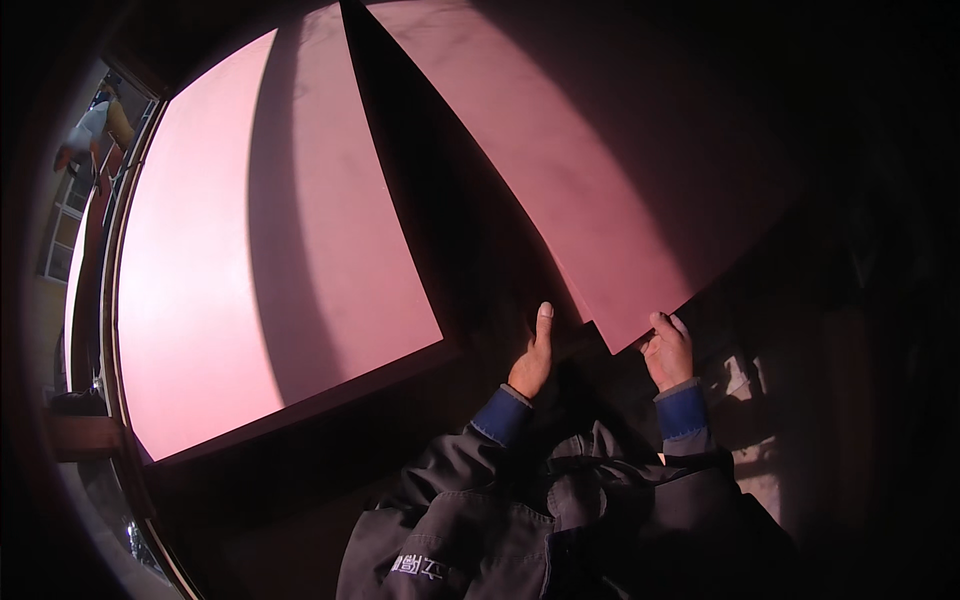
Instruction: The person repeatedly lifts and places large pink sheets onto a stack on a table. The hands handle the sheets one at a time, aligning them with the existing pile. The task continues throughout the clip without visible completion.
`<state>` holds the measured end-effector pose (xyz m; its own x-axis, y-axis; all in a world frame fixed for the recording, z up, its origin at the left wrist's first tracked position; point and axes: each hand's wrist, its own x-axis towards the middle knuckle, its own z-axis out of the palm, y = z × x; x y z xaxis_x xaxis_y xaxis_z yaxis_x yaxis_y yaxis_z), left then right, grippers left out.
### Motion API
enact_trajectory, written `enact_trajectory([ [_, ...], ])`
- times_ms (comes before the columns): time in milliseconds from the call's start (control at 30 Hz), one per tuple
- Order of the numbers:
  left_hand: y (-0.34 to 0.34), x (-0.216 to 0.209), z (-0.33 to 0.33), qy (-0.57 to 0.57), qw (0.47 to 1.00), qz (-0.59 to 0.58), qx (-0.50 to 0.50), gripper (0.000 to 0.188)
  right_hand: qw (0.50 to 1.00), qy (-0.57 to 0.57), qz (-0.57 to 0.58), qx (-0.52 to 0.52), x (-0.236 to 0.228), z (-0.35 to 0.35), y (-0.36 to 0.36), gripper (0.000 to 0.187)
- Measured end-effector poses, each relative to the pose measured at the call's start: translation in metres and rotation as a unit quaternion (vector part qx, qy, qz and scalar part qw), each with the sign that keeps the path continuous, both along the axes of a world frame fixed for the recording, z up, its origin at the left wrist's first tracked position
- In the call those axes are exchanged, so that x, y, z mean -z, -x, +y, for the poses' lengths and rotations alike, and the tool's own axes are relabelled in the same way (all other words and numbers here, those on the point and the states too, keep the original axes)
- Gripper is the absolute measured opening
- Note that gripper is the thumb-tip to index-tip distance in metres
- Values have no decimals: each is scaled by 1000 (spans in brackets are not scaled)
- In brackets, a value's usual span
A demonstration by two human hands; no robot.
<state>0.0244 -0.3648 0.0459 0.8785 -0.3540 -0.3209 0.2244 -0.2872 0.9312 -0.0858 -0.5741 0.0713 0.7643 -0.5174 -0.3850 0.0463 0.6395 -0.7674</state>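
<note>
A large pink sheet is tilted up on the right, with its near corner pointing toward me. My right hand grips its near edge just right of that corner, fingers curled at the edge. Left of the corner, my left hand is raised with its thumb upright in front of a dark gap. Its other fingers are lost in shadow, so whether they touch anything cannot be made out. Beyond the gap, a flat stack of pink sheets lies on the left, crossed by a curved band of shadow.
A window frame runs along the left side. Through it a person shows near another pink sheet. Deep shadow covers the right side and the near area. Patches of sunlight fall right of my right hand.
</note>
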Motion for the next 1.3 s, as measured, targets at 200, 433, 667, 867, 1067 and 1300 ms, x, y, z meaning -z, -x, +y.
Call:
enact_trajectory([
  [200, -4, 15, -11, -69, 983, -124, -120, 78, 997, 16, 70, -14, 17, -4, -7, 14],
  [433, 8, -9, -35, -141, 959, -209, -131, 79, 989, -17, 138, -42, 11, 7, -7, 13],
  [667, 16, 1, -53, -289, 949, -119, -33, 60, 982, -17, 161, -94, 0, 14, -14, 22],
  [867, 21, 6, -47, -228, 919, -321, -34, 35, 978, -24, 171, -117, -8, 21, -17, 17],
  [1067, 19, -3, -55, -405, 863, -298, 46, 41, 982, -59, 137, -116, -9, 25, -18, 11],
  [1300, 14, -99, -20, -196, 948, -244, 63, 37, 919, 93, 215, -318, -16, -17, -14, 14],
])
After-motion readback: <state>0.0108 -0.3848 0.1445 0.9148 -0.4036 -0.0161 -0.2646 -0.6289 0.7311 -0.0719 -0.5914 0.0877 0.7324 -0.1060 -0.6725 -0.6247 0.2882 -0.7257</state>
